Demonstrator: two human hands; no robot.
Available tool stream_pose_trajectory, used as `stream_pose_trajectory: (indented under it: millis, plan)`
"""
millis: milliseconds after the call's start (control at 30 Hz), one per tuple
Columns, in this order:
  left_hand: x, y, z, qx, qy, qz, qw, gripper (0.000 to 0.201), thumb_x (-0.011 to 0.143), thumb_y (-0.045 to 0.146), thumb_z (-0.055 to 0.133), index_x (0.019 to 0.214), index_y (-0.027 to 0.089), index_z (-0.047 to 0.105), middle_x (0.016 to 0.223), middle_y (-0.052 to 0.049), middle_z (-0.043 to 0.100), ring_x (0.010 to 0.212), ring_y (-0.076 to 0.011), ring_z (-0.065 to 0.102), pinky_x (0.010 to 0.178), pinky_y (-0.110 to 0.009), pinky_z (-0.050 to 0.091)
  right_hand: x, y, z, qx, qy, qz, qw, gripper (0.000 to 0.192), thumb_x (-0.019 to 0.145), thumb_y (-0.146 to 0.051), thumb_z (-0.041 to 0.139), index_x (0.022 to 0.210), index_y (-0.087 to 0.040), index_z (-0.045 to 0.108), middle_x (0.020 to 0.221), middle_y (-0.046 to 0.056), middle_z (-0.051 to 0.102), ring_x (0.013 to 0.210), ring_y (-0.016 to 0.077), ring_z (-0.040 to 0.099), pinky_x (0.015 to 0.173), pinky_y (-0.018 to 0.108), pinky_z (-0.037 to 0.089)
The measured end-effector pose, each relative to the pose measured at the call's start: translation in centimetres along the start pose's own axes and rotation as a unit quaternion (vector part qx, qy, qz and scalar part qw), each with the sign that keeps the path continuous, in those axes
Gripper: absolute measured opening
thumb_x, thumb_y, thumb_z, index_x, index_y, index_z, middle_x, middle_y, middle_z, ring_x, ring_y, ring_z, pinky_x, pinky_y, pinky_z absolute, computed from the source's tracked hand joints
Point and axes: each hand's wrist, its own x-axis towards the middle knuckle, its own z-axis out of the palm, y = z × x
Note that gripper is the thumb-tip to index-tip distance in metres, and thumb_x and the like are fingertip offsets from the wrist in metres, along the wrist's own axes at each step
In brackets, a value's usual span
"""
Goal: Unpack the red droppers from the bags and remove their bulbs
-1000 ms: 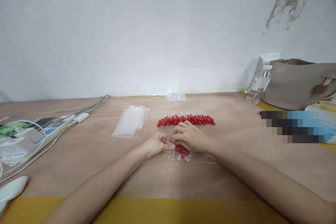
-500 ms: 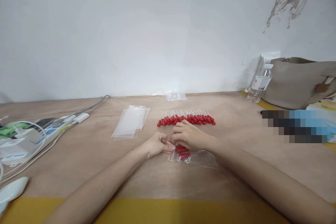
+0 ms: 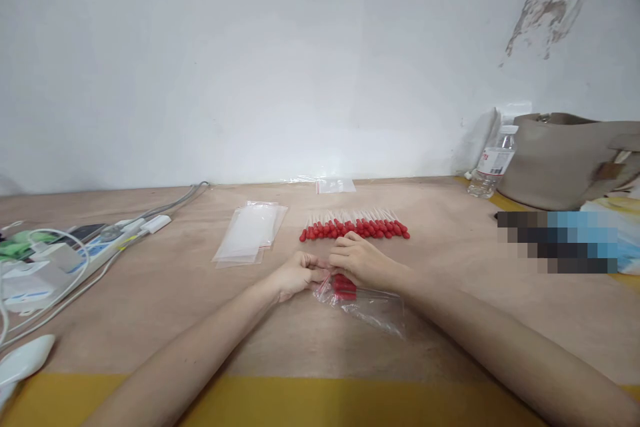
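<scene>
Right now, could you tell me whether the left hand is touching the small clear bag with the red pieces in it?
Touching. The head view shows the left hand pinching the end of the clear bag, opposite the right hand.

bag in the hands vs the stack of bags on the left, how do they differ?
The held bag has red-bulbed droppers inside; the stacked bags look empty. The held bag is pinched at its mouth by the left hand and right hand and looks crinkled; the stacked bags lie flat on the table, untouched. Both are clear plastic with a reddish strip at one end.
</scene>
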Motion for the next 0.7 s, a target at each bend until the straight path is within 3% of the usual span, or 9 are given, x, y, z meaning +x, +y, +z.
stream_pose_trajectory:
  millis: [200,333,567,700]
  plan:
    - [0.0,-0.2,0.1,0.007,0.017,0.021,1.0,0.038,0.048,0.031,0.077,0.077,0.009,0.065,0.066,-0.003,0.064,0.057,-0.0115,0.057,0.059,-0.023,0.041,-0.5,0.2,1.5,0.017,0.071,-0.006,0.997,0.02,0.085,-0.018,0.043,0.08,-0.02,0.061,0.075,0.002,0.06,0.076,0.0138,0.042,0.072,0.03,0.026]
    - [0.2,-0.6,0.3,0.026,0.045,0.046,0.998,0.032,0.052,0.025,0.072,0.078,0.008,0.062,0.065,-0.003,0.063,0.055,-0.0102,0.055,0.055,-0.022,0.039,-0.6,0.0,1.7,0.0,0.074,0.001,0.997,0.022,0.086,-0.015,0.039,0.085,-0.019,0.061,0.078,0.003,0.062,0.081,0.0145,0.045,0.075,0.032,0.027]
    - [0.7,-1.5,0.1,0.113,0.136,0.118,0.977,0.028,0.057,0.007,0.056,0.084,0.013,0.053,0.048,0.009,0.046,0.043,-0.0061,0.041,0.046,-0.017,0.031,-0.5,-0.1,0.0,0.075,0.076,0.011,0.994,0.02,0.085,-0.015,0.04,0.083,-0.019,0.06,0.089,0.003,0.063,0.092,0.0146,0.047,0.082,0.032,0.03]
    - [0.5,-1.6,-0.1,0.148,0.121,0.161,0.968,0.019,0.059,0.005,0.048,0.075,0.014,0.053,0.053,0.007,0.05,0.048,-0.007,0.044,0.049,-0.017,0.033,-0.7,-0.2,-1.2,0.143,0.073,0.047,0.986,0.015,0.084,-0.019,0.044,0.083,-0.019,0.06,0.098,0.005,0.059,0.094,0.0153,0.047,0.082,0.031,0.033]
